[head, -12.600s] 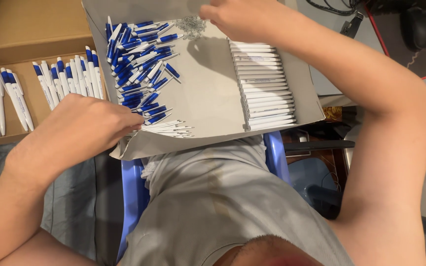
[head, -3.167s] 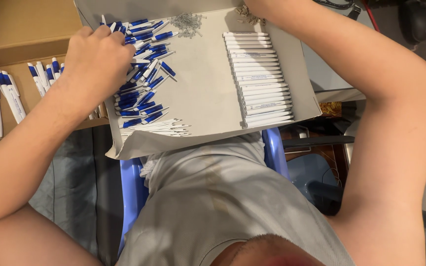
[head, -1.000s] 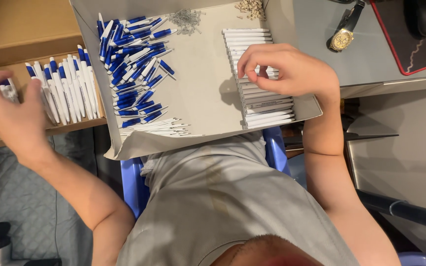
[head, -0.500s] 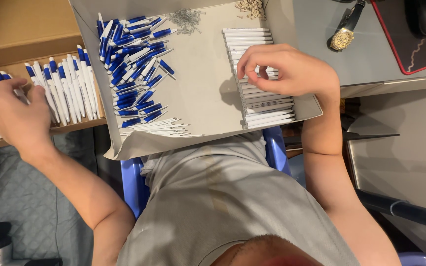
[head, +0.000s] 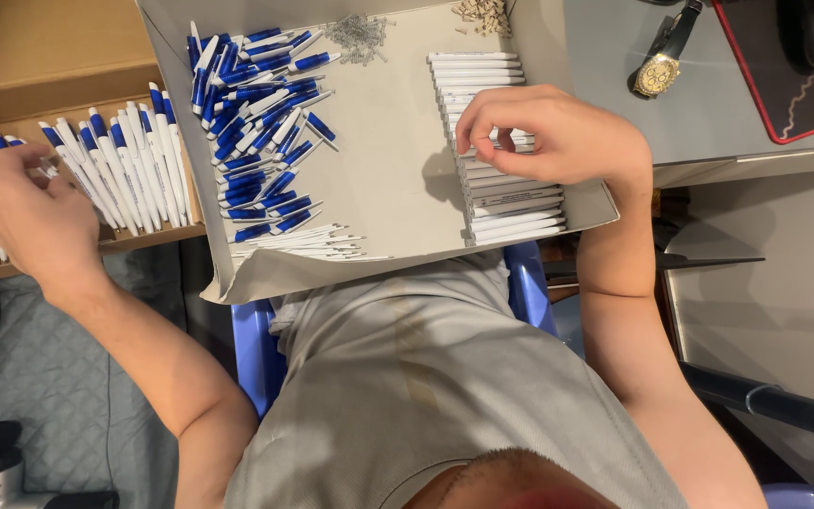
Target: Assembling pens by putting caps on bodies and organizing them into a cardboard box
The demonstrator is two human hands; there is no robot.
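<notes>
Left hand (head: 35,212) is over the finished pens (head: 124,165) in the brown box (head: 11,57) at the left — fingers curled down onto the pens at the box's left end; whether they are clamped on one, cannot tell. The pens lie in a rough row, blue ends toward the far wall of the box.

Right hand (head: 558,137) rests on the stack of white barrels (head: 511,203) along the right edge of the grey tray (head: 388,179) — fingertips bent together and pinching at a barrel near the middle of the stack, though a firm hold can't be confirmed.

Blue-and-white parts (head: 256,123) lie in a loose pile at the tray's far left. Thin white refills (head: 303,245) sit along the near edge, just below that pile. Small springs (head: 360,33) sit at the far edge, and tan bits (head: 482,14) at the far right corner.

A gold watch (head: 659,71) lies on the grey desk (head: 727,94) to the right of the tray. The tray rests on the person's lap, above a blue chair (head: 256,349).
</notes>
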